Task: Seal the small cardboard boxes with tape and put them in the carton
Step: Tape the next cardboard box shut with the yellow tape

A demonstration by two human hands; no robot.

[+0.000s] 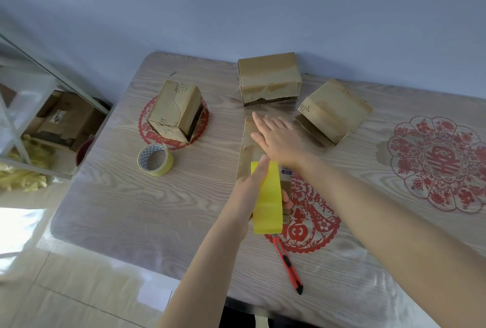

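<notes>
Flat on the mid box (248,156) at the middle of the table (118,209): the right hand (278,138), palm down, fingers straight and pointing to 11 o'clock, grasping nothing. Directly at 6 o'clock of it, the left hand (248,191) wrapped round a yellow roll (267,204) — forefinger laid along the top, thumb showing on the 3 o'clock side, roll stood on edge over the near half of the mid box. Any strip of tape between roll and cardboard: cannot tell. At 10 o'clock from the mid box, well apart, the left box (175,112), stood on end on the left decal (144,130), open side facing 3 o'clock. At 12 o'clock, by the wall, the back box (269,77), old tape torn along its front, a dark gap under the front edge. At 2 o'clock, the right box (334,109), turned askew, one flap lying open on the table toward 8 o'clock. At 9 o'clock, a spare roll (155,159) lying flat, clear of every box. At 6 o'clock, just beyond the yellow roll, a red cutter (288,264) lying on the table — black tip toward 5 o'clock, other end by the near decal (315,222). Far off at 3 o'clock, a round flower decal (441,164). Off the table at 9 o'clock, low behind a metal shelf frame (15,138), a brown carton (65,120)
</notes>
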